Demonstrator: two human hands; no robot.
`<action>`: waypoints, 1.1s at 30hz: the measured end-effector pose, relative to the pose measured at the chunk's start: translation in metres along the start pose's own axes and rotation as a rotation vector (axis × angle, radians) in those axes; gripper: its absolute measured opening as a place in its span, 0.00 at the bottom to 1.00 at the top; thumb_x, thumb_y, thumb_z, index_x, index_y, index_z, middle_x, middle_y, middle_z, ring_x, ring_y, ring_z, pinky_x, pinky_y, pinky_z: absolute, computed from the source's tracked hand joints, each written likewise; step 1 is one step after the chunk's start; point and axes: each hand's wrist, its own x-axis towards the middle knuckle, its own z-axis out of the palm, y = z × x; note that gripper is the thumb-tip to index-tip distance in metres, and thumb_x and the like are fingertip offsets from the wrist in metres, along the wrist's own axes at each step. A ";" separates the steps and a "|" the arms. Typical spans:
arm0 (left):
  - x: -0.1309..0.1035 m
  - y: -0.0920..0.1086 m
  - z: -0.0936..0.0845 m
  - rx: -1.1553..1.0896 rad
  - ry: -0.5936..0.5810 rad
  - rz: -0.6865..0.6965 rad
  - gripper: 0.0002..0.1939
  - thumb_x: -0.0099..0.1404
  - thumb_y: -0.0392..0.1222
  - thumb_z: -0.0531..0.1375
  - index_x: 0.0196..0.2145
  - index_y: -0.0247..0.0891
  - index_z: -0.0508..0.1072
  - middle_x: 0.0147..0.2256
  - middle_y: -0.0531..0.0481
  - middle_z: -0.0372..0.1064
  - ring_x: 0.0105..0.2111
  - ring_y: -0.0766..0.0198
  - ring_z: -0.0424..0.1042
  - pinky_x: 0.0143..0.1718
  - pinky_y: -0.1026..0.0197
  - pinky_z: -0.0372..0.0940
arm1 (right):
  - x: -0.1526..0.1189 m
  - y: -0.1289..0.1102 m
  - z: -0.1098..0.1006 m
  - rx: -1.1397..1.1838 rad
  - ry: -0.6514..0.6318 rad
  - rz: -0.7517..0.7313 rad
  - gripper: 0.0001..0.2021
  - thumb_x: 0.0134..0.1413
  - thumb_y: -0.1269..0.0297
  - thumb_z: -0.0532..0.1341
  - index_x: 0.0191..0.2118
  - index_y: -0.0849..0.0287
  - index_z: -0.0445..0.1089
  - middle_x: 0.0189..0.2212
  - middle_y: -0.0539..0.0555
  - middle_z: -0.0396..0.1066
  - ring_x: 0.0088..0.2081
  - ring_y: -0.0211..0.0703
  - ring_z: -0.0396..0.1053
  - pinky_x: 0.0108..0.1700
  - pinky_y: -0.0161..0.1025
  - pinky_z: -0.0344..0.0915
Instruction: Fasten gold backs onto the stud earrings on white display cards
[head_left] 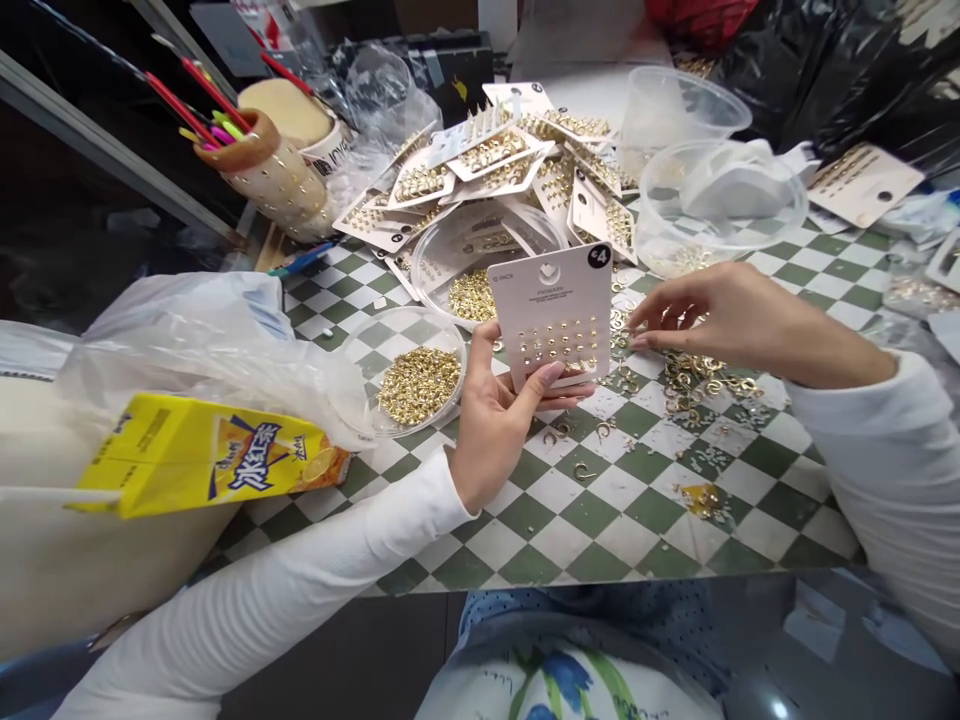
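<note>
My left hand (499, 410) grips a white earring card (553, 300) by its lower edge, thumb in front and fingers behind. Rows of small gold earrings run across the card's lower half, and a black price dot marks its top corner. To the right, my right hand (694, 315) hovers low at the loose gold hoop earrings (694, 385), its thumb and fingertips drawn close together. Whether a small piece sits between those fingertips is hidden. Left of the card stands a clear tub lid of gold studs (420, 385), with a tub of gold pieces (472, 295) behind it.
A heap of filled earring cards (495, 160) covers the back of the checkered table (510, 540). Clear plastic tubs (724, 200) stand at the back right. On the left are a yellow drink carton (210, 455), a plastic bag (187, 310) and a pen holder (270, 175).
</note>
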 end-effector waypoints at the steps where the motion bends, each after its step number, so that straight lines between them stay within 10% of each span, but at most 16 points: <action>1: 0.000 0.000 0.000 0.006 -0.001 -0.002 0.27 0.70 0.44 0.65 0.59 0.46 0.55 0.42 0.47 0.81 0.35 0.54 0.85 0.37 0.57 0.82 | 0.002 0.005 0.001 -0.010 0.006 0.001 0.08 0.51 0.59 0.70 0.36 0.56 0.82 0.28 0.54 0.80 0.28 0.43 0.74 0.29 0.43 0.69; 8: -0.001 -0.003 -0.003 0.046 -0.077 -0.024 0.26 0.70 0.47 0.65 0.58 0.44 0.59 0.42 0.46 0.82 0.34 0.54 0.85 0.32 0.59 0.81 | 0.002 0.016 0.005 -0.233 0.242 -0.081 0.03 0.53 0.64 0.68 0.32 0.53 0.81 0.24 0.52 0.76 0.27 0.44 0.72 0.29 0.44 0.65; 19: 0.002 -0.005 -0.004 -0.003 -0.137 -0.082 0.23 0.70 0.46 0.65 0.56 0.35 0.63 0.43 0.40 0.83 0.34 0.54 0.85 0.34 0.60 0.81 | 0.009 0.005 0.024 -0.069 -0.018 -0.338 0.06 0.59 0.62 0.61 0.32 0.54 0.74 0.28 0.52 0.75 0.28 0.40 0.67 0.33 0.43 0.66; 28: 0.002 -0.004 -0.004 -0.004 -0.157 -0.041 0.27 0.70 0.45 0.65 0.59 0.40 0.56 0.45 0.42 0.82 0.33 0.54 0.85 0.33 0.60 0.82 | -0.001 -0.006 0.038 -0.056 0.155 -0.337 0.04 0.59 0.71 0.60 0.34 0.56 0.71 0.30 0.52 0.73 0.27 0.40 0.64 0.31 0.41 0.61; 33: 0.002 -0.003 -0.005 -0.001 -0.172 -0.019 0.26 0.70 0.45 0.65 0.58 0.42 0.56 0.39 0.47 0.83 0.30 0.55 0.85 0.29 0.63 0.81 | -0.018 -0.012 0.031 0.060 0.003 -0.546 0.04 0.61 0.71 0.62 0.34 0.58 0.73 0.29 0.51 0.76 0.28 0.37 0.69 0.31 0.36 0.65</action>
